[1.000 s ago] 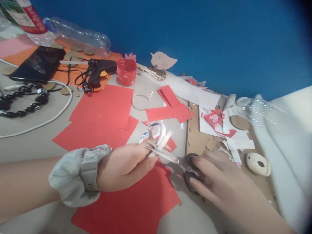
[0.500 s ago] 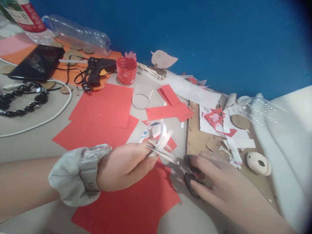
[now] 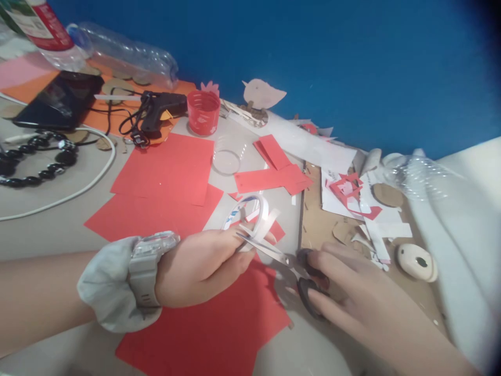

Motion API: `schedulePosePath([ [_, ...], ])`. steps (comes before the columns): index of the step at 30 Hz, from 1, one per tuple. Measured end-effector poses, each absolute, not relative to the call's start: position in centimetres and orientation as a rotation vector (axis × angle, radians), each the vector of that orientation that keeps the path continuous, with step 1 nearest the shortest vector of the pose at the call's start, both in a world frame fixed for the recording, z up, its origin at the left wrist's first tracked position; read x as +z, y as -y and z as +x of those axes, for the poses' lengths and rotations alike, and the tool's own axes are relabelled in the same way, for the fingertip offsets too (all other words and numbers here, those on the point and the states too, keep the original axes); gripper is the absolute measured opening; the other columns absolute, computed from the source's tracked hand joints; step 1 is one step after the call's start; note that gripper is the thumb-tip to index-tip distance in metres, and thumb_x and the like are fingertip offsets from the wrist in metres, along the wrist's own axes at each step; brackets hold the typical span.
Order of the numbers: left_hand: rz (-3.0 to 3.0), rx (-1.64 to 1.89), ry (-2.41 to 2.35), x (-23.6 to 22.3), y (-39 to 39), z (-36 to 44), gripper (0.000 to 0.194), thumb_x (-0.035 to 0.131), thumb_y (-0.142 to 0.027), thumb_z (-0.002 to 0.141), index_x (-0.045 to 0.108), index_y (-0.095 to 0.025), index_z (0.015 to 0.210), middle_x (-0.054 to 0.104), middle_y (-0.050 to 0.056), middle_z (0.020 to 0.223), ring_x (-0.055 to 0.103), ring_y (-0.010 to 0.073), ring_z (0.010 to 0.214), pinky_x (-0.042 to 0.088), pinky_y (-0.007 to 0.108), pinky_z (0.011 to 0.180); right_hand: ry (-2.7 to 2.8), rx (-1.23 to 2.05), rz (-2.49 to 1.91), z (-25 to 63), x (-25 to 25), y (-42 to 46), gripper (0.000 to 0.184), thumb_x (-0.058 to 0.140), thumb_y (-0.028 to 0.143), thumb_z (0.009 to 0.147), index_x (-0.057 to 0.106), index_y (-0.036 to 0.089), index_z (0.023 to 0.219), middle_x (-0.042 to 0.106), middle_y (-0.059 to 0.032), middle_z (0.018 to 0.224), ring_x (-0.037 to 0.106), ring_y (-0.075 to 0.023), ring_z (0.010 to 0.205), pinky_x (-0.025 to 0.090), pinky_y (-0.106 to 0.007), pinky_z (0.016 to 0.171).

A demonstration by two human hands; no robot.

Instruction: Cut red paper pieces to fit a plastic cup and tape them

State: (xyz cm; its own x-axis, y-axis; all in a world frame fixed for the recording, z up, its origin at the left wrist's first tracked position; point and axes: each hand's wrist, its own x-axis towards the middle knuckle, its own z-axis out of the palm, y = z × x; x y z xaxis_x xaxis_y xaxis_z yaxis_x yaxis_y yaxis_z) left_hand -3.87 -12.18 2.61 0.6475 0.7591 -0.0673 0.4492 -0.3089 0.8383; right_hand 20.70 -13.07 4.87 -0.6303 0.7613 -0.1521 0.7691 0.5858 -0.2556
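Note:
My left hand (image 3: 207,266) is closed on a roll of white tape (image 3: 263,211), holding it upright above the table. A short strip end of the tape (image 3: 270,222) sticks out at the roll's right side. My right hand (image 3: 348,292) grips scissors (image 3: 287,261) by their black handles, with fingers through the loops. The scissor blades are parted and reach left to the tape beside my left fingertips; whether they touch it I cannot tell. Beneath my hands lie sheets of red paper (image 3: 203,334).
A black glue gun (image 3: 162,109) with its cord and a red cup (image 3: 203,114) stand behind. A phone (image 3: 60,99), black beads (image 3: 47,169) and a plastic bottle (image 3: 129,55) are at left. Cardboard (image 3: 313,219) with paper scraps and a white case (image 3: 415,262) lie at right.
Almost nothing differs. My right hand and the scissor handles have shifted very slightly right; the left hand and tape roll stay in place.

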Motion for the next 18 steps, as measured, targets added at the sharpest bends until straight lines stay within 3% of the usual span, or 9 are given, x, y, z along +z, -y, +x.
schedulePosePath([
  [10,1.950,0.504,-0.919,2.87,12.12,-3.77,0.022,0.027,-0.024,0.091,0.041,-0.019,0.075,0.047,0.000,0.069,0.046,0.0138,0.063,0.042,0.029,0.070,-2.753,-0.459,1.370,21.03,4.81,13.27,0.011,0.044,0.025,0.085,0.047,0.019,0.075,0.045,-0.0012,0.066,0.046,-0.0184,0.065,0.034,-0.028,0.054],
  [18,1.943,0.546,-0.952,2.96,12.26,-3.75,0.017,0.029,-0.021,0.090,0.041,-0.020,0.078,0.050,0.000,0.069,0.048,0.0137,0.063,0.043,0.028,0.068,-2.809,-0.456,1.340,20.73,4.98,13.03,0.011,0.044,0.023,0.085,0.046,0.019,0.074,0.044,-0.0006,0.064,0.045,-0.0174,0.062,0.034,-0.027,0.054],
])
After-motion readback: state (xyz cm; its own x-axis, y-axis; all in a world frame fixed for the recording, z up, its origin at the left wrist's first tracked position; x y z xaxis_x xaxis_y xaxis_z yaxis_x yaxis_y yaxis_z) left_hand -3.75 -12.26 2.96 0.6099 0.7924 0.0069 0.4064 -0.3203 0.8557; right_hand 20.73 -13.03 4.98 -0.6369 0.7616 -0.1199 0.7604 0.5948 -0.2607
